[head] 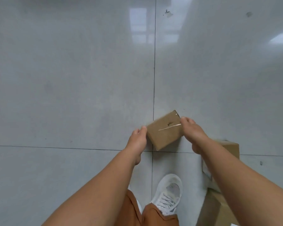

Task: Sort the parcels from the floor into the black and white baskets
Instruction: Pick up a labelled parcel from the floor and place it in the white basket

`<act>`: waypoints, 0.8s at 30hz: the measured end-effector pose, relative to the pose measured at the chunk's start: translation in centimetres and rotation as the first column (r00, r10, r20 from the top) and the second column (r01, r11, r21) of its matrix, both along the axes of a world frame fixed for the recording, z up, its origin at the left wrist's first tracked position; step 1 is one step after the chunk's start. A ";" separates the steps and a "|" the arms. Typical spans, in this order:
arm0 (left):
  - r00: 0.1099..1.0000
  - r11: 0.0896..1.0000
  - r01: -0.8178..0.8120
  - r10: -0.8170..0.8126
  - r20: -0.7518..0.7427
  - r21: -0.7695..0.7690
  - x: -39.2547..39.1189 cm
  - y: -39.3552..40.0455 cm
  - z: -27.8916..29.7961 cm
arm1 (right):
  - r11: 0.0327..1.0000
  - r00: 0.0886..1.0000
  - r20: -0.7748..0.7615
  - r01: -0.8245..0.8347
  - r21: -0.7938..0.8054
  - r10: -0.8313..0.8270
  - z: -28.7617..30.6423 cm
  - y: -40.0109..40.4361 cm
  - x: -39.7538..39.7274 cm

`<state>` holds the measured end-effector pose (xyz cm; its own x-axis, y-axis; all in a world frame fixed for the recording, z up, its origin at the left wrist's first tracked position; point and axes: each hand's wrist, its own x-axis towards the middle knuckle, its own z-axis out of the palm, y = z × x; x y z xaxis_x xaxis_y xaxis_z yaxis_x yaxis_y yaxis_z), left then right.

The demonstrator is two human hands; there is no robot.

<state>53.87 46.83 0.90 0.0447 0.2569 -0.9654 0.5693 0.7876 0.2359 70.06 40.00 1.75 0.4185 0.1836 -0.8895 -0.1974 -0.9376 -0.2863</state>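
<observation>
Both hands, left [137, 141] and right [194, 132], are clasped on one box [164, 131]; further parcels [230, 149] are left on floor [72, 79], baskets unseen.

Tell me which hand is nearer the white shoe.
Left. The left hand holds the small cardboard box's left end, up and left of the white shoe; the right hand holds the box's right end, farther up.

Both hands hold a small cardboard box [164, 130] above the grey tiled floor [72, 79]: left hand [137, 141] at its left end, right hand [194, 134] at its right. A white shoe [168, 193] shows below.
</observation>
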 end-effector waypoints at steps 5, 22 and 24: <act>0.998 0.997 -0.058 0.057 -0.024 -0.047 0.9 -0.3 -4.6 | 0.999 0.998 0.054 -0.034 -0.007 0.034 -5.1 1.4 0.7; 0.978 0.967 -0.197 0.205 -0.035 0.163 2.0 3.4 10.4 | 0.962 0.970 -0.070 0.239 0.131 -0.231 10.2 2.5 -0.4; 0.982 0.956 -0.184 0.187 0.008 0.228 1.6 4.0 15.3 | 0.956 0.969 -0.086 0.244 0.164 -0.233 14.7 2.9 -0.8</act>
